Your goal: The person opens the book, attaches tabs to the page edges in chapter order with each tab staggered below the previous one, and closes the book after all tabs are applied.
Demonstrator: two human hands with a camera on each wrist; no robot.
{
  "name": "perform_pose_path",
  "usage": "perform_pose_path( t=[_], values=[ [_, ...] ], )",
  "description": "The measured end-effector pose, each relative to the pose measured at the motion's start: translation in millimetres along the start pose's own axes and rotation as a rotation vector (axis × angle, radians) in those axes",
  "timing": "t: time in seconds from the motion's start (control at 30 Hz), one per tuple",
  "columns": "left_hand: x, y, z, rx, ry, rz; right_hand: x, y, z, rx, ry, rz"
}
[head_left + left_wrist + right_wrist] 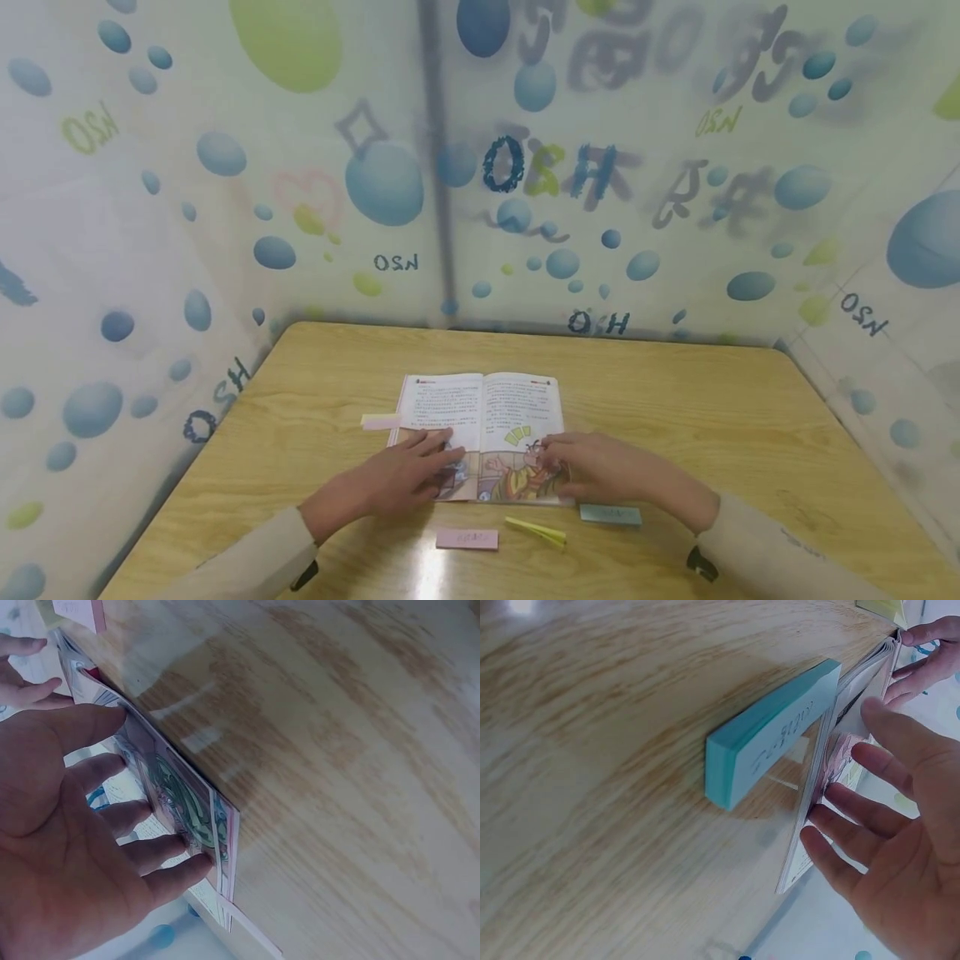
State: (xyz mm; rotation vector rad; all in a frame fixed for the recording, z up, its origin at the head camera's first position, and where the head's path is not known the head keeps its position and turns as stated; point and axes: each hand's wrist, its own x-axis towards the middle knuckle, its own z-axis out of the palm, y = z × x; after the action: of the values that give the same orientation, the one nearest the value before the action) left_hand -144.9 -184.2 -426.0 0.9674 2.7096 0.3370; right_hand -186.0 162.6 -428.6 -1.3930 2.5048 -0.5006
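Note:
An open book (442, 400) lies on the wooden table, with printed text above and coloured pictures along the bottom of both pages. My left hand (408, 471) rests on the lower left page, its fingers spread and fairly straight, as the left wrist view also shows. Over the right page's lower outer corner lies my right hand (603, 467). In the right wrist view its fingers (847, 832) are loosely bent, with the fingertips right at the page. Pink and yellow sticky notes (382, 422) stick out from the book's left edge.
In front of the book lie a pink sticky-note pad (467, 540) with writing, yellow sticky notes (536, 532) seen edge-on, and a blue-green pad (611, 515) near my right wrist. A patterned curtain wall (510, 292) stands behind the wooden table (330, 358).

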Motion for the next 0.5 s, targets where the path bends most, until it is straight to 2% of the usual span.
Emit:
perform_pose_path(
  t=[0.17,0.33,0.5],
  values=[
    [-1.5,1.4,-2.0,-0.004,-0.007,-0.004,-0.4,0.5,-1.0,0.015,0.049,-0.066],
    [-1.3,-0.7,-0.7,-0.005,-0.016,-0.008,0.2,1.0,-3.2,0.028,0.053,-0.052],
    [-1.1,-3.9,-1.1,-0.022,-0.037,-0.041,1.8,2.6,-2.5,0.005,0.061,-0.023]
  ],
)
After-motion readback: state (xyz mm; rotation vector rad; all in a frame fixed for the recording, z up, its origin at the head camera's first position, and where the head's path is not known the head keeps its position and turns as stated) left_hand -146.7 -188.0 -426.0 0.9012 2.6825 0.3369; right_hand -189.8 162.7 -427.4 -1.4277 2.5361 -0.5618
